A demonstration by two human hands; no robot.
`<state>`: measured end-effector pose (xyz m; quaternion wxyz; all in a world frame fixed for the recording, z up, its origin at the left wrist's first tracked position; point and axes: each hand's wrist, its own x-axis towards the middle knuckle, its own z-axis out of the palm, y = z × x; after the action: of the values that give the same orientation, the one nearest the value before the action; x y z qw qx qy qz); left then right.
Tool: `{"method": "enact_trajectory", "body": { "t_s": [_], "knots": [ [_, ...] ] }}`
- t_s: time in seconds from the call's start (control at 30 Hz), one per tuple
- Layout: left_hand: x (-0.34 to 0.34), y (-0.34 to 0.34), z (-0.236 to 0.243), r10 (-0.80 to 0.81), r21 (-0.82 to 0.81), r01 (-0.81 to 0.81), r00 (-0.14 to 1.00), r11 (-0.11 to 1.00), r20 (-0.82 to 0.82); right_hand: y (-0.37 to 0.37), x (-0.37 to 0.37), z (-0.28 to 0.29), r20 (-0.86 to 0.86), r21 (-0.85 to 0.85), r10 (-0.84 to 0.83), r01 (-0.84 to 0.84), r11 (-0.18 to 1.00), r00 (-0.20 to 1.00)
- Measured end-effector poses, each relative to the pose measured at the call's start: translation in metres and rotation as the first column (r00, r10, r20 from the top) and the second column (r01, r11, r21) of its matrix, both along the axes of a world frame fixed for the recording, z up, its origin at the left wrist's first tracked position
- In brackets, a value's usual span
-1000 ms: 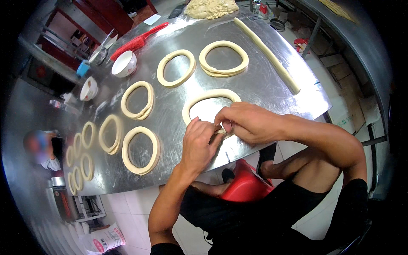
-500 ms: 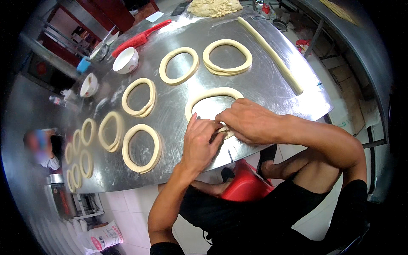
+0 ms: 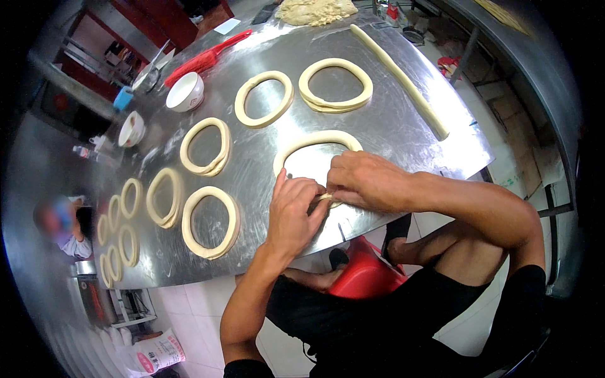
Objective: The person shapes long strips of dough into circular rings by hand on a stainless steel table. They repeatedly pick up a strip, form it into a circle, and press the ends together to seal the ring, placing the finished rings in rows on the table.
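Note:
A pale dough ring (image 3: 319,138) lies on the metal table (image 3: 265,160) near its front edge, its near side partly covered by my hands. My left hand (image 3: 293,206) pinches the dough at the near left of the ring, index finger raised along its inner side. Beside it, my right hand (image 3: 365,181) is closed on the same near stretch, fingertips bent down onto the dough. A small flattened piece of the ring shows between the two hands. The exact join under the fingers is hidden.
Finished-looking dough rings (image 3: 212,222) spread leftward, with two more (image 3: 336,85) behind. A dough rope (image 3: 400,82) lies at right, a dough mass (image 3: 315,11) at back. White bowls (image 3: 185,92), a red brush (image 3: 201,62) and a red stool (image 3: 365,271) stand around. Someone sits far left (image 3: 75,242).
My right hand has shifted slightly and its fingers have drawn in over the near part of the ring. My left hand stays almost in place on the dough.

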<state>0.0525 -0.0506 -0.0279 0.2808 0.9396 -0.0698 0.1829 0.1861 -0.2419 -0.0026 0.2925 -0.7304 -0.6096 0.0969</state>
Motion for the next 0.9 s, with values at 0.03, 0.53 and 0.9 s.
{"method": "enact_trajectory", "body": {
  "t_s": [0.03, 0.53, 0.9],
  "knots": [
    [0.000, 0.000, 0.000, -0.002, -0.007, 0.002, 1.000, 1.000, -0.004, -0.001, 0.001, 0.000, -0.026, -0.012, -0.004, 0.004, 1.000, 1.000],
    [0.000, 0.001, 0.001, -0.040, -0.028, 0.040, 0.999, 0.999, -0.008, -0.002, 0.001, 0.003, 0.032, -0.046, -0.035, 0.036, 0.998, 0.999],
    [0.001, 0.002, -0.002, -0.041, -0.026, 0.041, 0.999, 0.999, 0.000, -0.006, 0.011, 0.000, -0.022, 0.094, -0.010, 0.012, 0.995, 1.000]
  ]
}}
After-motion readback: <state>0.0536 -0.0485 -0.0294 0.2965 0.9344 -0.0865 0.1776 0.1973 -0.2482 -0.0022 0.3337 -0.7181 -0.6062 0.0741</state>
